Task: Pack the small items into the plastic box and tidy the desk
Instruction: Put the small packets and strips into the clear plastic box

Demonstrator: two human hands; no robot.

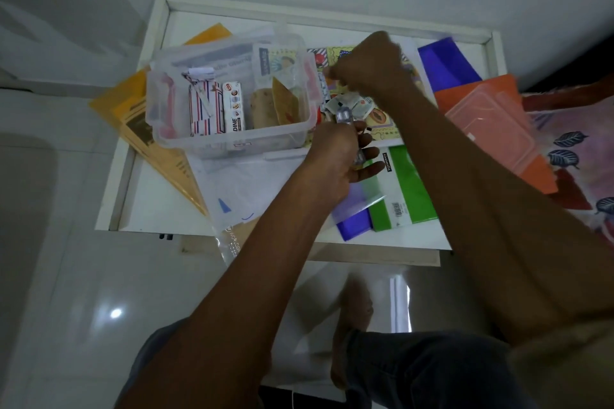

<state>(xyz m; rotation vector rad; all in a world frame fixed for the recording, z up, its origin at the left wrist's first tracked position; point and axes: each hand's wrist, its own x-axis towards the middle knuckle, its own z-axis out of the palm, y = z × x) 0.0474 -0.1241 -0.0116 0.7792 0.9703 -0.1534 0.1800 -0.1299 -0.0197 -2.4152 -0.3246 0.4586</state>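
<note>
A clear plastic box (159,129) stands on the white desk (156,206), left of centre. Inside it are a striped carton (204,109), a white carton (234,106) and a brown roll (262,109). My left hand (335,159) is just right of the box, closed around silvery blister packs (345,118). My right hand (368,63) is a fist above a small pile of sachets (352,104), pinching a small white item at the box's right rim; what it is cannot be made out.
Yellow envelopes (133,116) lie under the box. A clear sleeve (239,189), green folder (408,189), blue folders (445,66), orange folder (478,90) and the box lid (491,129) cover the desk. A patterned bedspread (571,156) lies at right. My bare foot rests on the floor below.
</note>
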